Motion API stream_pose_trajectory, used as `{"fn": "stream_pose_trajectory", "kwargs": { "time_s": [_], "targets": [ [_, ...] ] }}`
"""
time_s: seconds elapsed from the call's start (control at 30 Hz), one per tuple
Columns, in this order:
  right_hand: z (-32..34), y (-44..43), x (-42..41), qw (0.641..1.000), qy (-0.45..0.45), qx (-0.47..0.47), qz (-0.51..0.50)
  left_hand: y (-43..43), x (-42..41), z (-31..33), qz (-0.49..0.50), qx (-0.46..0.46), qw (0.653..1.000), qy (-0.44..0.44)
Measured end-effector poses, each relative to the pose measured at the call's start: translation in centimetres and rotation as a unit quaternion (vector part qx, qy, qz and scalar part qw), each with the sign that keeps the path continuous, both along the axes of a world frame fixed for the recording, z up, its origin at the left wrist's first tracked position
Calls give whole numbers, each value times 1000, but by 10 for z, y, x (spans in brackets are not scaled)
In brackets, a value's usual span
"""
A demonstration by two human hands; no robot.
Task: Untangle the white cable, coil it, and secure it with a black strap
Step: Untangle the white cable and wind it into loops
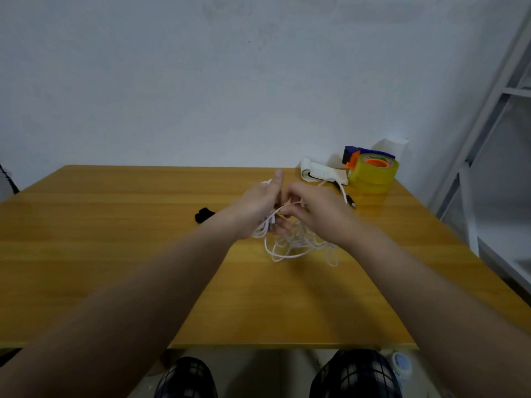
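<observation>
White cable (290,248) lies mostly in a loose tangle on the wooden table (115,254), just below and between my two hands. My left hand (257,209) grips a gathered bunch of its strands, fingers curled round them and thumb pointing up. The bunch runs down out of my palm toward the heap. My right hand (320,214) sits close beside it, fingertips curled in and pinching a single strand where the hands nearly meet, though blur hides the exact hold.

The slack I need lies toward me and to the right of the bunch, under my right wrist. One end trails away to a dark plug (351,201) near the tape roll (373,172). So I judge the right hand should feed each loop leftward. The black strap (204,215) waits untouched on the table, just left of my left hand, the nearer one to it.
</observation>
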State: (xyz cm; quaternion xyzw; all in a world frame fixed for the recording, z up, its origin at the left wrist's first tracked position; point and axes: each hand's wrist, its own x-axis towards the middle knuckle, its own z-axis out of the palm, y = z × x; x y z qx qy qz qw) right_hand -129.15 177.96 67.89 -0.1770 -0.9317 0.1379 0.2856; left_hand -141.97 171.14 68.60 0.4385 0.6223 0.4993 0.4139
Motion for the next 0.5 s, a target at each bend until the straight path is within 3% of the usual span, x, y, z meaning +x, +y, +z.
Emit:
{"fn": "stream_pose_trajectory", "kwargs": {
  "time_s": [0.13,0.2,0.3,0.4,0.5],
  "targets": [
    [0,11,7,993,17,-93,-74,-5,6,2,-82,-66,993,62],
    [1,14,11,986,6,-165,-12,-7,5,4,-141,-125,981,36],
    [-1,14,18,944,-53,-305,112,-6,-2,5,-223,-184,957,-24],
    [-3,11,22,916,-50,-368,148,-5,-10,7,-259,-166,946,-103],
    [-1,4,24,911,6,-394,118,-5,-10,8,-205,-119,964,-118]
  ]
}}
